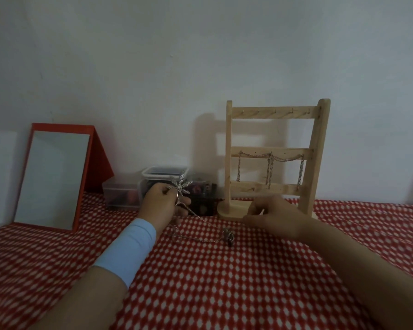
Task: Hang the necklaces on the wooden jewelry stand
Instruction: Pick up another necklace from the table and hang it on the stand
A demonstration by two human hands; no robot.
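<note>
Silver star-pendant necklace [180, 186] is pinched in the left hand [162, 202], its chain trailing onto the red dotted cloth [224, 282] mid-surface. The right hand [272, 217] curls near the wooden jewelry stand [272, 151] at the far edge, too blurred to tell whether it grips anything. Hanging seems next: chains [270, 160] fill the middle bar, top hooks look free, and plastic boxes [138, 189] and a red-framed mirror [53, 179] sit left, off the path.

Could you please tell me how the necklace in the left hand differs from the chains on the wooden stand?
The necklace is gripped by the left hand, its chain trailing onto the cloth; the chains hang draped from the middle rail of the stand. The necklace shows a spiky silver pendant, the chains no pendant that I can make out. Both are silver-coloured metal chain.
</note>
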